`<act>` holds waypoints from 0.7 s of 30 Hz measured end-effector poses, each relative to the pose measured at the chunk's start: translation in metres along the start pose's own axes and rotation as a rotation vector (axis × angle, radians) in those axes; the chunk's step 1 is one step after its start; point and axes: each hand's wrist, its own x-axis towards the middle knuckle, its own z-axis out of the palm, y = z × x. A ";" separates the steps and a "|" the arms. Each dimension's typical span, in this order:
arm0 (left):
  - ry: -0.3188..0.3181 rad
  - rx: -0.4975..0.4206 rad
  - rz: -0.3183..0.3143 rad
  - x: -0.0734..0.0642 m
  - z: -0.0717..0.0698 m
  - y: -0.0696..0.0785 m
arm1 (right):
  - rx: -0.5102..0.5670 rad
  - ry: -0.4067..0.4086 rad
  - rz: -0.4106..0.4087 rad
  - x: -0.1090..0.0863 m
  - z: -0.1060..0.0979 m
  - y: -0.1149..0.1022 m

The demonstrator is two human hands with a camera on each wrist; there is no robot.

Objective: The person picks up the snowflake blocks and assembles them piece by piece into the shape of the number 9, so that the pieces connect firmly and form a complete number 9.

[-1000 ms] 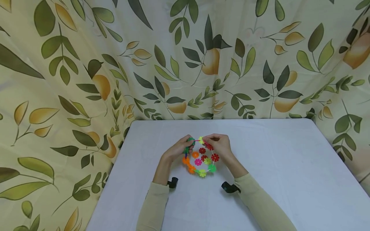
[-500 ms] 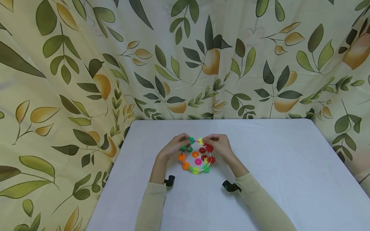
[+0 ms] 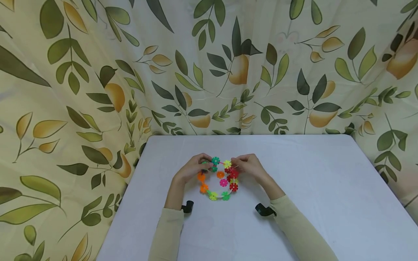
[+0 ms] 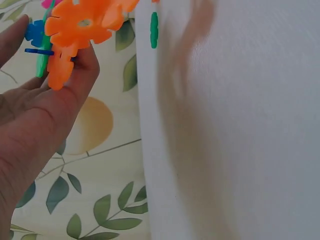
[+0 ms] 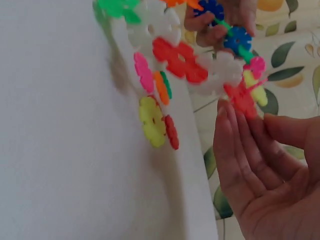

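A ring of interlocked plastic snowflake discs [image 3: 213,196] hangs between both hands, over the table. Orange, yellow, green and red discs make up its near side in the head view. My left hand [image 3: 190,169] holds the ring's left part; in the left wrist view an orange disc [image 4: 82,24] and a small blue disc [image 4: 35,33] show by its fingers. On the other side my right hand [image 3: 250,166] pinches a red disc [image 5: 242,101] between thumb and fingers. A yellow disc [image 3: 227,164] and a green disc [image 3: 216,160] stand free at the far side, joined by a pink piece.
Loose discs lie on the white table [image 3: 310,181], seen through the ring: an orange disc [image 3: 220,174], a pink disc [image 3: 223,182] and several others. Black wrist cameras, left camera [image 3: 188,206] and right camera [image 3: 265,210], jut inward. A leaf-patterned curtain [image 3: 209,72] stands behind.
The ring has shifted left and tilted. My left hand has moved left and off the far green disc; my right fingers have left the yellow disc for the red one beside it.
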 end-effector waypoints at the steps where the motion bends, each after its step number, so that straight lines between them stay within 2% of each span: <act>1: 0.002 0.001 0.000 0.000 -0.001 0.000 | -0.002 -0.010 0.000 0.001 0.000 0.002; 5: 0.006 0.007 -0.009 0.000 -0.004 -0.001 | -0.105 -0.023 -0.025 0.009 0.001 0.010; 12: 0.002 0.002 -0.009 0.000 -0.006 0.000 | -0.466 -0.066 -0.084 0.022 0.010 0.016; 15: 0.006 0.007 0.001 0.000 -0.006 0.001 | -0.579 -0.073 -0.101 0.025 0.013 0.014; 18: 0.011 0.013 0.013 0.000 -0.005 0.002 | -0.630 -0.067 -0.103 0.027 0.016 0.013; 21: 0.007 0.019 0.028 0.001 -0.004 0.001 | -0.621 -0.046 -0.106 0.026 0.016 0.013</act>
